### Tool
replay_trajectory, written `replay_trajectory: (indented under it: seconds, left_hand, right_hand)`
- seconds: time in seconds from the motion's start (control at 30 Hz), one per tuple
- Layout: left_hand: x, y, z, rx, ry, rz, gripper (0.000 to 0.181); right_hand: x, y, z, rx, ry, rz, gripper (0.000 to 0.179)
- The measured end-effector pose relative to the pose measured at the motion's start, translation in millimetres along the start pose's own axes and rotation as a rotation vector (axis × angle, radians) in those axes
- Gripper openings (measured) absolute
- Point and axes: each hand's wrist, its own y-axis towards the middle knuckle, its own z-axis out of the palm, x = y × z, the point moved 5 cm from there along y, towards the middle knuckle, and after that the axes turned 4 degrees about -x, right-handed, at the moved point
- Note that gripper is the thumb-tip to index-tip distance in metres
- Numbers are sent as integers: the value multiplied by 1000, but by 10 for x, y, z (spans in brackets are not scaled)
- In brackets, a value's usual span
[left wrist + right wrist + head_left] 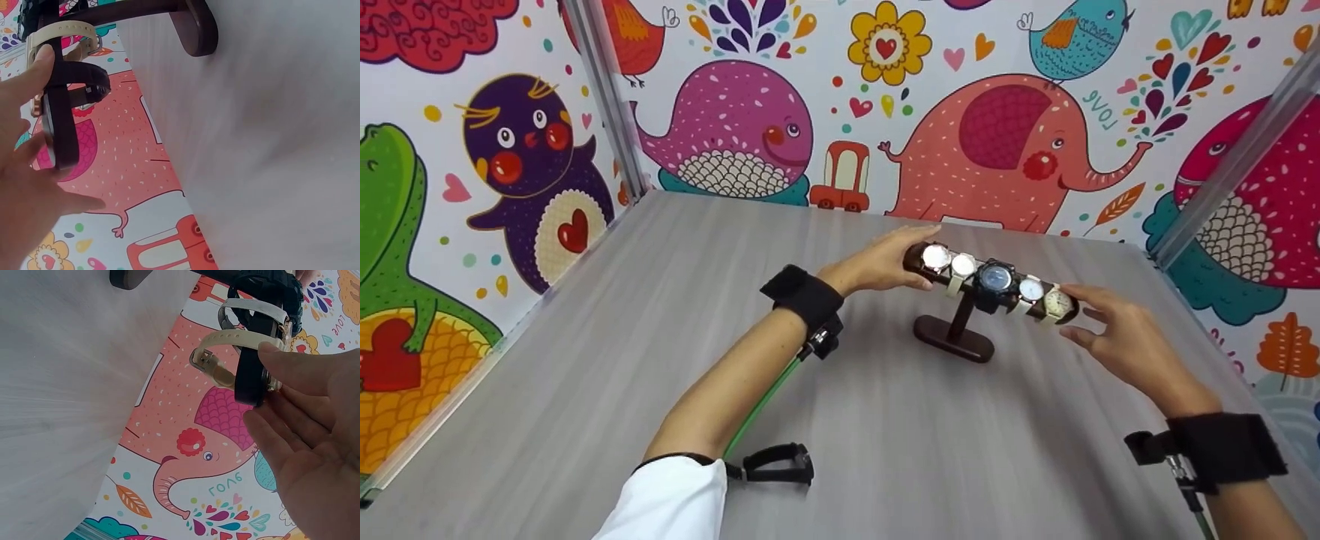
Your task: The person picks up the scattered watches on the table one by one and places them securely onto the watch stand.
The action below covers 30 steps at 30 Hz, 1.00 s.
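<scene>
A dark brown watch stand has a crossbar on a post over an oval base. Several watches sit along the bar: a large black watch mid-bar, pale-strapped ones beside it, and a cream-strapped watch at the right end. My left hand holds the bar's left end, its thumb on a pale strap and the other fingers around the far side. At the right end, my right hand holds the bar between thumb and fingers, the thumb against the cream strap. My right palm hides part of that watch's face.
The stand is on a grey wood-grain table. Near my left forearm lies a black strap loop. Cartoon-printed panels enclose the back and sides, with metal posts at the corners. Green cables trail from both wrist cameras.
</scene>
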Motion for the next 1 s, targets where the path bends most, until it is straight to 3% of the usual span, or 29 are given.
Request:
replay_trajectory:
  seconds: [0.2, 0.47, 0.83, 1.0]
  left_hand:
    - [-20, -158, -82, -19, -22, 0, 87]
    - [-148, -462, -263, -37, -17, -18, 83]
    - [-362, -1324, -386, 59, 76, -69, 77]
    - [-404, -1780, -338, 97, 104, -150, 77]
  right_hand:
    - [31, -22, 39, 53, -18, 58, 60]
    - [260, -43, 20, -10, -65, 17, 77]
    - [1066, -267, 229, -85, -65, -267, 80]
    - [1436, -407, 438, -165, 0, -464, 76]
